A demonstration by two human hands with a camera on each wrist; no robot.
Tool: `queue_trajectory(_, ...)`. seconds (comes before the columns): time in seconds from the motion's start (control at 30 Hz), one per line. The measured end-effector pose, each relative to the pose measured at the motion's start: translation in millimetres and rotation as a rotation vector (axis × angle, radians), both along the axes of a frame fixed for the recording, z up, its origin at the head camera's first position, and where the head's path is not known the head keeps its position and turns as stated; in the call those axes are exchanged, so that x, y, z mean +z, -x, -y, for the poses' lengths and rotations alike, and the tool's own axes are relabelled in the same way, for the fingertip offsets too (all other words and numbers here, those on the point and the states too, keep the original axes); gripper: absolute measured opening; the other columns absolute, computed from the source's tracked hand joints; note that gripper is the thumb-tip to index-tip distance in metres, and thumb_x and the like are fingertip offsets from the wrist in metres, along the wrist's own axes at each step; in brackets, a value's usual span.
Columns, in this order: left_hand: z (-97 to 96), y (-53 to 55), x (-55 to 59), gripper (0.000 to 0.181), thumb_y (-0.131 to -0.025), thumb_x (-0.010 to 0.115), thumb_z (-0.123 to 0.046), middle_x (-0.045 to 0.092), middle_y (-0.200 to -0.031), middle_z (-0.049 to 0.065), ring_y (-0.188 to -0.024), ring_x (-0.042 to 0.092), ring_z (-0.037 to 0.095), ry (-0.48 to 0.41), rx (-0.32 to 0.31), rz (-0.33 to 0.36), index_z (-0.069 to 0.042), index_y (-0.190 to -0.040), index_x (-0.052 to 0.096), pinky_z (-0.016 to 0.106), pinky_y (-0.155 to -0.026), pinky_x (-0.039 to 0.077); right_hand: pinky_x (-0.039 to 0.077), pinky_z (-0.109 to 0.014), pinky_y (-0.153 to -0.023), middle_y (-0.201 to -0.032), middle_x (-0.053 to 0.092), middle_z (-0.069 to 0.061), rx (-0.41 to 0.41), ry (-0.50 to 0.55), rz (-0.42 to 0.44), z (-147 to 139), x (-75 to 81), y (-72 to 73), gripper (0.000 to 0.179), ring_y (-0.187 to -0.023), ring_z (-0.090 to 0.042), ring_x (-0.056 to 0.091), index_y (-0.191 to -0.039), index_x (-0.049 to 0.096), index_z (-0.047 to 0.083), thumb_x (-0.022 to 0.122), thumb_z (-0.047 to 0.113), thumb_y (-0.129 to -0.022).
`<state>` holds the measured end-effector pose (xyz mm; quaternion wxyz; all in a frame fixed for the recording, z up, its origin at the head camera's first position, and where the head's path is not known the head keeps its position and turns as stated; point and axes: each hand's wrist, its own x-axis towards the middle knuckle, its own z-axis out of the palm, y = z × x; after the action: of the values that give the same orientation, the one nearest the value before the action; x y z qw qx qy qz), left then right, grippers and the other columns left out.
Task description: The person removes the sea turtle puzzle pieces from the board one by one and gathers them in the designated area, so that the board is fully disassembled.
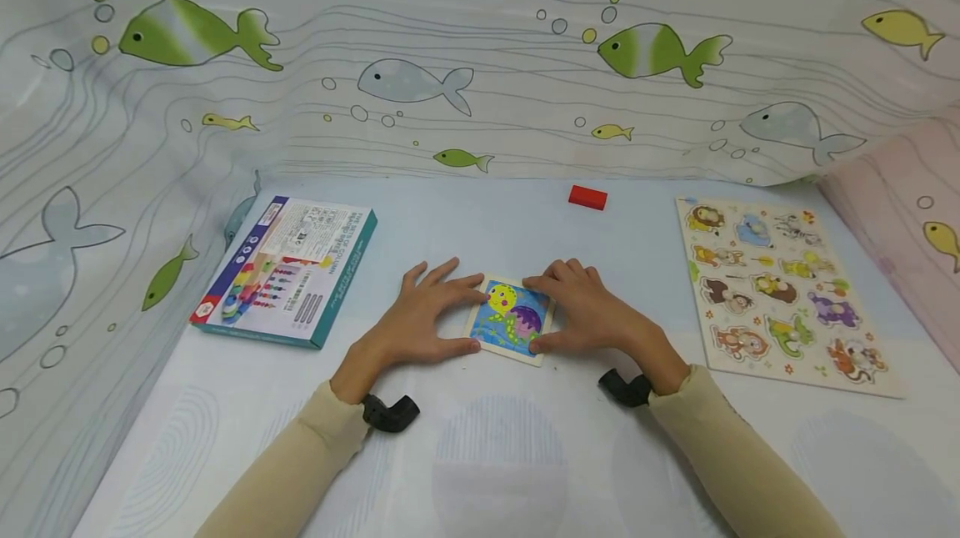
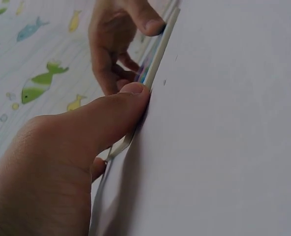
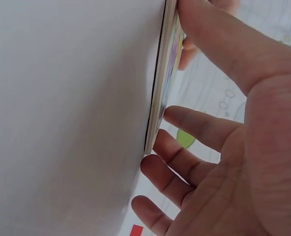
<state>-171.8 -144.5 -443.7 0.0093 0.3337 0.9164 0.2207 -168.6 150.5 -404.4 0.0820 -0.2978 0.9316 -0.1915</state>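
Observation:
A small square turtle puzzle (image 1: 510, 317), with a yellow and purple turtle on blue and a pale wooden rim, lies on the table between both hands. My left hand (image 1: 420, 317) holds its left side, thumb at the near corner and forefinger at the far one. From the other side my right hand (image 1: 581, 304) holds it, thumb on the near right corner and fingers at the far right corner. In the left wrist view the left thumb (image 2: 111, 115) presses the board's edge (image 2: 161, 49). The right wrist view shows the board's layered edge (image 3: 160, 83) close to the table.
On the left lies a boxed toy (image 1: 288, 271) with a teal side. A red block (image 1: 588, 198) sits at the back. To the right is a larger wooden animal puzzle board (image 1: 783, 296). A fish-printed curtain (image 1: 525, 129) borders the table.

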Motion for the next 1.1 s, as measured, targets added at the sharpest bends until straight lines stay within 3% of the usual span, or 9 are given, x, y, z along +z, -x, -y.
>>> queue_trajectory(0.37,0.3,-2.4,1.0,0.05,-0.085,0.071,-0.057,0.045,-0.16,-0.005,-0.157,0.023,0.035,-0.039,-0.043,-0.033,-0.038,-0.132,0.068,0.069,-0.12,0.007,0.035,-0.047,-0.097,-0.122,0.056,-0.006,-0.003,0.009,0.034,0.4,0.4,1.1,0.08,-0.118,-0.025,0.045,-0.145,0.058,0.022,0.088,0.045,-0.074)
queue_trajectory(0.6,-0.2,-1.3,0.9,0.046,-0.088,0.067,-0.052,0.047,-0.159,-0.004,-0.157,0.024,0.034,-0.059,-0.055,-0.032,-0.038,-0.132,0.068,0.069,-0.12,0.007,0.034,-0.043,-0.091,-0.116,0.056,-0.004,-0.011,0.011,0.044,-0.9,-0.1,2.2,0.078,-0.113,-0.022,0.046,-0.142,0.06,0.023,0.088,0.048,-0.074)
queue_trajectory(0.9,1.6,0.0,2.4,0.048,-0.087,0.056,-0.036,0.048,-0.158,-0.004,-0.157,0.023,0.033,-0.064,-0.051,0.002,-0.038,-0.134,0.067,0.068,-0.12,0.006,0.03,-0.041,-0.086,-0.096,0.062,0.005,-0.014,0.082,0.111,-2.0,-2.4,9.6,0.055,-0.099,-0.017,0.05,-0.127,0.067,0.02,0.086,0.039,-0.079)
queue_trajectory(1.1,0.7,-0.7,1.8,0.049,-0.088,0.055,-0.034,0.048,-0.158,-0.005,-0.158,0.021,0.032,-0.06,-0.049,0.022,-0.039,-0.135,0.066,0.068,-0.121,0.004,0.031,-0.04,-0.087,-0.096,0.062,0.003,-0.008,0.2,0.163,-5.8,-7.8,25.1,0.036,-0.099,-0.017,0.052,-0.115,0.069,0.02,0.084,0.028,-0.084)
